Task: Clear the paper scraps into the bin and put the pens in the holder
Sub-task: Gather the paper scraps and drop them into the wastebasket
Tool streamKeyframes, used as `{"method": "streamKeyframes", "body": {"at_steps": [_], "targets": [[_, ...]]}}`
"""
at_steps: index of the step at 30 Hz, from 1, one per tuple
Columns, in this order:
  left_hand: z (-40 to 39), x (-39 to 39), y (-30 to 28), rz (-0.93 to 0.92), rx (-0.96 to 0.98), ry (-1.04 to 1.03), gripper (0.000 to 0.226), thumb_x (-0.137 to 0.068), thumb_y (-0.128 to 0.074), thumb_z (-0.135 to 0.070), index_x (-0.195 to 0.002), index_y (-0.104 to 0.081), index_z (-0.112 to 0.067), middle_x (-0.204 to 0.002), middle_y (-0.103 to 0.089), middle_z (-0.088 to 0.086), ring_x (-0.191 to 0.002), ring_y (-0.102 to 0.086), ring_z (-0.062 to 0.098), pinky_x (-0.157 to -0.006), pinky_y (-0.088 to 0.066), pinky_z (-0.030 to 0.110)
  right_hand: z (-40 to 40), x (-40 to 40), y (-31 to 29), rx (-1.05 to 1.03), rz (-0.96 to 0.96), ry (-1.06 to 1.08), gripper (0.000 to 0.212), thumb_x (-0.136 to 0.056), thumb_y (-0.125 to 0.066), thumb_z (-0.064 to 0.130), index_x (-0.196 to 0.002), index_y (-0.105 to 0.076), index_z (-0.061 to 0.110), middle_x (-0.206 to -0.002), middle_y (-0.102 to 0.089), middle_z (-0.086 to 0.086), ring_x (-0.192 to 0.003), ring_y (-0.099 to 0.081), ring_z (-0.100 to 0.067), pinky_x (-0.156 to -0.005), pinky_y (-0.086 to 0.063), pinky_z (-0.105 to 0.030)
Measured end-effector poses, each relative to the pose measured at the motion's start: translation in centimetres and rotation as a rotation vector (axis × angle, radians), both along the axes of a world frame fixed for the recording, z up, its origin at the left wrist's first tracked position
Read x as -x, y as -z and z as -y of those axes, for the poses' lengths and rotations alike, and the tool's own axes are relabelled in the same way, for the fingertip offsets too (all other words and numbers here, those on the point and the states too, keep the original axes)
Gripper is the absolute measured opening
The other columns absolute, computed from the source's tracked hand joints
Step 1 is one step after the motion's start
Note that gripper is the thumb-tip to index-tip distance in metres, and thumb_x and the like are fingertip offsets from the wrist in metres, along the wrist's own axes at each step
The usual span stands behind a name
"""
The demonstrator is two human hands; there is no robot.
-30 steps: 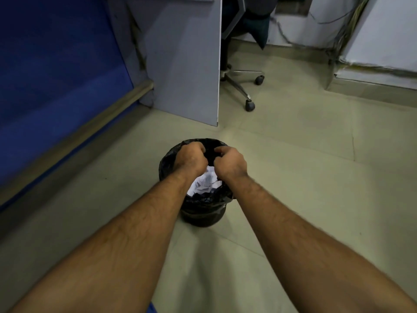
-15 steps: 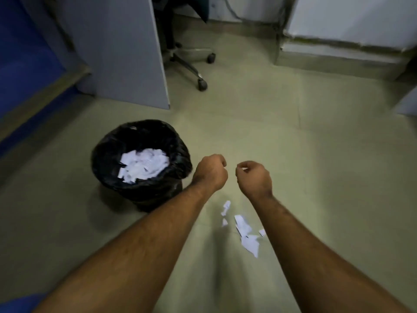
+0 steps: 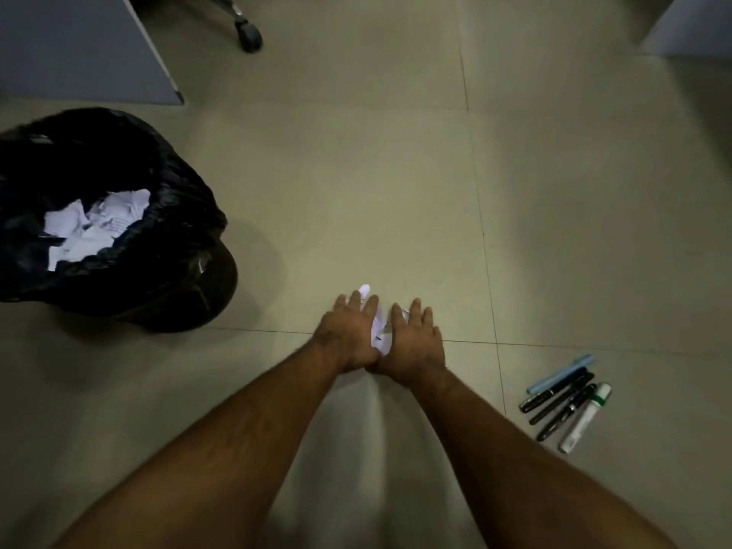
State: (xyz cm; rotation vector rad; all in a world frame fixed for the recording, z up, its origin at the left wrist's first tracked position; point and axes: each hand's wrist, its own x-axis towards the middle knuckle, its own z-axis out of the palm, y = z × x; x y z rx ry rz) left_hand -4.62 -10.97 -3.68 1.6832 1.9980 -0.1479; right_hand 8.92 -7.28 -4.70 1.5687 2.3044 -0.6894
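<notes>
Most of the floor [image 3: 396, 172] is bare tile, with the bin [image 3: 158, 271] off to my left, its black liner already holding white paper. I've set my left hand [image 3: 348, 338] and right hand [image 3: 414, 342] palm-down, heels touching, fingers spread flat — cupping the last paper scraps [image 3: 378, 330] between them so they can be gathered. To my right lie the pens [image 3: 562, 402], not yet collected; no holder shows.
</notes>
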Motion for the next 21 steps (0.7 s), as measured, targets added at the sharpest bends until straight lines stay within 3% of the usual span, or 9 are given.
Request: {"method": "streamKeyframes", "body": {"at_steps": [2, 4, 7, 9, 12, 15, 18, 21], "targets": [[0.1, -0.4, -0.2, -0.016, -0.04, 0.078, 0.091, -0.085, -0.059, -0.04, -0.156, -0.008, -0.017, -0.164, -0.01, 0.008, -0.143, -0.027, 0.033, -0.109, -0.039, 0.044, 0.0, -0.6, 0.1, -0.047, -0.058, -0.035, 0.106, -0.075, -0.068, 0.062, -0.157, -0.017, 0.017, -0.164, -0.014, -0.018, -0.152, -0.013, -0.037, -0.118, -0.025, -0.046], [0.0, 0.0, -0.3, -0.044, -0.06, 0.062, 0.095, -0.082, -0.062, -0.037, -0.156, -0.005, -0.019, -0.162, -0.013, 0.011, -0.138, -0.032, 0.032, -0.102, -0.045, 0.045, -0.1, -1.7, 0.1, -0.11, -0.086, -0.005, 0.109, -0.07, -0.073, 0.063, -0.155, -0.026, 0.015, -0.161, -0.022, -0.02, -0.149, -0.02, -0.039, -0.115, -0.03, -0.045], [-0.3, -0.2, -0.2, 0.008, -0.06, -0.006, 0.104, -0.075, -0.069, -0.046, -0.156, -0.008, -0.021, -0.16, -0.016, 0.012, -0.138, -0.031, 0.034, -0.099, -0.047, 0.048, -0.3, -3.2, 0.1, -0.118, -0.012, -0.032, 0.118, -0.063, -0.074, 0.07, -0.156, -0.023, 0.018, -0.163, -0.017, -0.018, -0.15, -0.016, -0.037, -0.116, -0.027, -0.045], [-0.6, -1.1, -0.1, 0.023, -0.02, -0.04, 0.102, -0.074, -0.068, -0.054, -0.156, -0.013, -0.026, -0.16, -0.018, 0.007, -0.14, -0.028, 0.034, -0.102, -0.044, 0.048, -0.4, -3.0, 0.0, -0.069, -0.001, -0.064, 0.111, -0.068, -0.072, 0.067, -0.156, -0.022, 0.022, -0.164, -0.013, -0.016, -0.151, -0.015, -0.036, -0.116, -0.026, -0.045], [-0.3, -2.9, 0.4, -0.044, -0.01, -0.034, 0.07, -0.09, -0.054, -0.051, -0.151, -0.028, -0.028, -0.16, -0.021, 0.0, -0.14, -0.028, 0.033, -0.102, -0.044, 0.045, 0.0, -2.4, -0.3, -0.115, -0.103, -0.071, 0.073, -0.077, -0.066, 0.049, -0.144, -0.045, 0.026, -0.15, -0.038, -0.016, -0.135, -0.039, -0.039, -0.102, -0.041, -0.044], [0.4, -3.6, 1.0, -0.158, -0.106, 0.033, 0.042, -0.098, -0.047, -0.032, -0.138, -0.048, -0.021, -0.152, -0.039, 0.001, -0.123, -0.048, 0.029, -0.092, -0.049, 0.035, 0.3, -2.3, -0.4, -0.185, -0.161, -0.047, 0.036, -0.083, -0.06, 0.034, -0.116, -0.066, 0.021, -0.121, -0.055, -0.011, -0.104, -0.055, -0.034, -0.079, -0.046, -0.038], [0.9, -3.6, 0.9, -0.148, -0.137, 0.041, 0.035, -0.1, -0.047, -0.029, -0.132, -0.054, -0.017, -0.13, -0.056, 0.006, -0.11, -0.056, 0.027, -0.088, -0.05, 0.034, 0.6, -2.1, -0.4, -0.123, -0.175, -0.04, 0.03, -0.091, -0.056, 0.032, -0.116, -0.065, 0.02, -0.111, -0.055, -0.009, -0.099, -0.055, -0.031, -0.072, -0.046, -0.035], [0.9, -3.4, 0.4, -0.042, -0.176, -0.019, 0.028, -0.096, -0.053, -0.027, -0.12, -0.061, -0.016, -0.115, -0.062, 0.007, -0.103, -0.059, 0.026, -0.087, -0.051, 0.035, 1.0, -1.7, -0.4, -0.06, -0.253, -0.004, 0.043, -0.095, -0.052, 0.036, -0.136, -0.053, 0.025, -0.117, -0.054, -0.01, -0.105, -0.055, -0.031, -0.076, -0.048, -0.036]]}}
